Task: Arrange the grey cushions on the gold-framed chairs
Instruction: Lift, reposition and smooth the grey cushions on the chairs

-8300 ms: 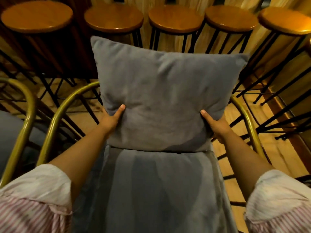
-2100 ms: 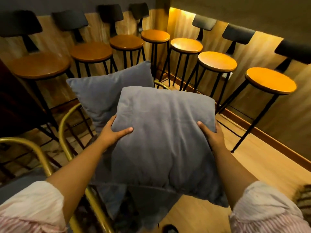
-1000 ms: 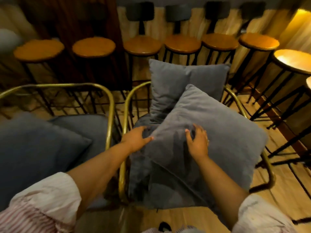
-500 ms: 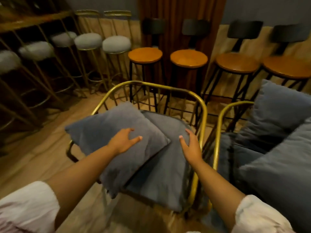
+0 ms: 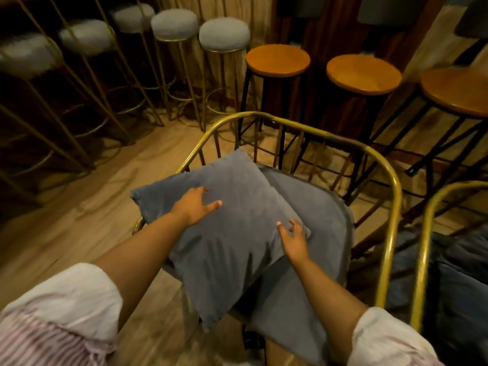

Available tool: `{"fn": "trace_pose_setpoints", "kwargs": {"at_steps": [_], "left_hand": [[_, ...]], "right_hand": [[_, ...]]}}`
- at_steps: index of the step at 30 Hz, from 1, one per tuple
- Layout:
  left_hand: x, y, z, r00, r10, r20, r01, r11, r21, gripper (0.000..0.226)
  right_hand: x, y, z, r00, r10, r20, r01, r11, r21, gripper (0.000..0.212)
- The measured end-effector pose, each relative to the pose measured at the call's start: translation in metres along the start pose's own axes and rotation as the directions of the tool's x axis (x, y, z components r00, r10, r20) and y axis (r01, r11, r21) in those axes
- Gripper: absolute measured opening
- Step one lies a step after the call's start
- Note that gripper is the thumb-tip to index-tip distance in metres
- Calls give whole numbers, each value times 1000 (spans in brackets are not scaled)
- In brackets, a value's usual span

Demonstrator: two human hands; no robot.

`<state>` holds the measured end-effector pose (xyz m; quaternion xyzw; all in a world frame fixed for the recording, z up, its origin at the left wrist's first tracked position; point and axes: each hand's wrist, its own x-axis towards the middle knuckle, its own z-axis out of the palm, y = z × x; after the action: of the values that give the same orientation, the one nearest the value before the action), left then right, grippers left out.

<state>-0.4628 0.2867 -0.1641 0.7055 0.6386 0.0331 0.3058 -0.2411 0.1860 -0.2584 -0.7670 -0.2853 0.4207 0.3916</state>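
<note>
A grey cushion point(image 5: 224, 231) is seen lying on the seat of a gold-framed chair point(image 5: 311, 133) in the middle of the scene. It is turned like a diamond, with one corner pointing far and one corner hanging over the near edge of the seat. The grey seat pad point(image 5: 317, 225) is seen under it and to its right.

The left hand point(image 5: 194, 206) is laid flat on the far left part of the cushion. Its fingers point(image 5: 214, 204) are spread apart and pressed on the cloth, not closed around it. The right hand point(image 5: 294, 239) is placed at the right corner of the cushion, where the cushion meets the seat pad. Its fingers point(image 5: 282, 228) are apart too, and only the tips are touching the cloth. Nothing is gripped by either hand. White and pink striped sleeves point(image 5: 60, 313) are seen at the near edge.

A second gold-framed chair point(image 5: 427, 233) is seen at the right edge, just beside the first one, with something dark grey on its seat.

On the far side, three round wooden stools point(image 5: 277, 59) with black legs are lined up. To the far left, tall stools with fluffy grey tops point(image 5: 224, 34) and thin gold legs are lined up. A wooden floor point(image 5: 79, 212) is seen under it all
</note>
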Motion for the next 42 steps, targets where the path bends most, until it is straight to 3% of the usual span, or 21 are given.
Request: {"fn": "trace_pose_setpoints", "kwargs": {"at_steps": [6,9,14,22,27,32,36,42], "left_hand": [[71,-13,-6,998,-43,44,40,998,54,81],[107,-23,-6,996,-66,59,61,995,83,85],[174,-40,-9,982,22,186,-69,966,251,83],[234,-73,4,944,3,330,-108,947,302,105],[248,-78,6,929,-3,369,-45,991,123,125],[238,-81,10,957,66,284,-90,993,75,113],[213,-85,12,980,113,161,-96,989,-112,103],[167,-109,49,993,44,108,1,923,-386,100]], "right_hand": [[50,21,38,983,184,-19,-184,983,10,68],[62,31,54,956,289,-39,-284,952,111,76],[86,50,72,872,483,-85,-445,853,274,100],[83,75,108,843,506,-182,-448,848,285,108],[55,101,127,781,621,-66,-479,664,574,142],[52,108,127,743,669,17,-506,545,668,144],[48,95,106,770,637,-34,-430,558,710,136],[43,74,50,833,477,-279,-213,744,633,99]]}}
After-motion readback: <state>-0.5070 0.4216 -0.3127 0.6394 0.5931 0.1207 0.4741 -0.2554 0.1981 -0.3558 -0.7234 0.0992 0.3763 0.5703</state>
